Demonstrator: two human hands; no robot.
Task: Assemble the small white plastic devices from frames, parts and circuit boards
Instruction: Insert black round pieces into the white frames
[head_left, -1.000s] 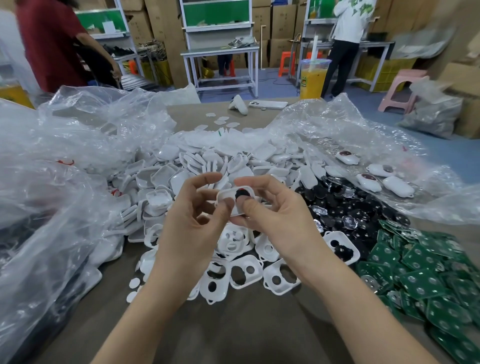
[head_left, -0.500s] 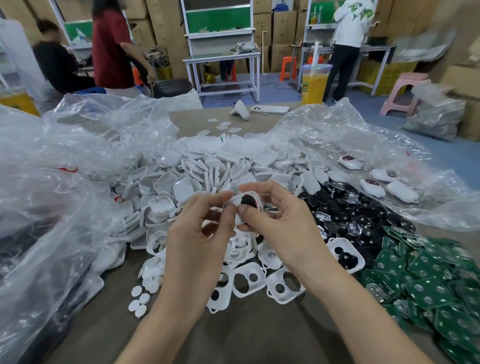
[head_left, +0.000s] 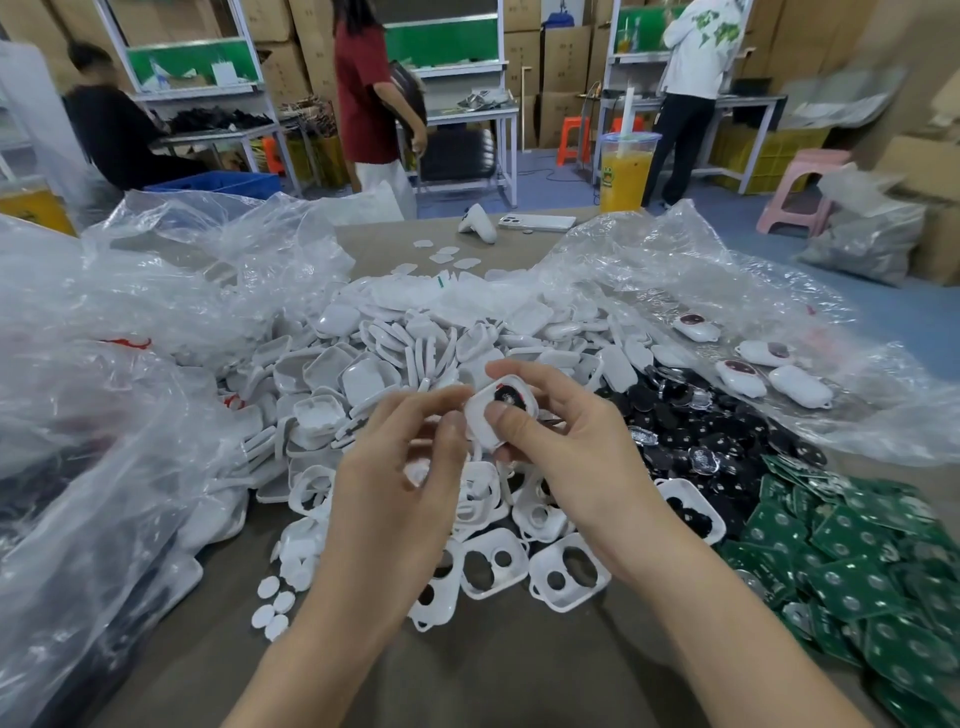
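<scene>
My right hand (head_left: 566, 457) pinches a small white frame (head_left: 480, 415) with a dark round part (head_left: 506, 396) set in it, thumb on its front face. My left hand (head_left: 400, 483) is beside it, fingertips at the frame's left edge, with a small white disc (head_left: 416, 474) tucked against the curled fingers. Below the hands lie several empty white frames (head_left: 491, 564). A heap of white shells (head_left: 363, 374) rises behind. Black round parts (head_left: 685, 415) lie to the right, green circuit boards (head_left: 852, 545) at the far right.
Crumpled clear plastic bags (head_left: 104, 364) cover the left and back right of the brown table (head_left: 467, 675). Finished white devices (head_left: 743, 376) sit on the right bag. White discs (head_left: 272, 605) lie front left. A yellow drink cup (head_left: 623, 174) and phone (head_left: 537, 222) stand at the far edge. People work behind.
The frame has tilted and shifted into my right hand's pinch. My left hand's fingers have eased off to its left edge. The person in red has walked right.
</scene>
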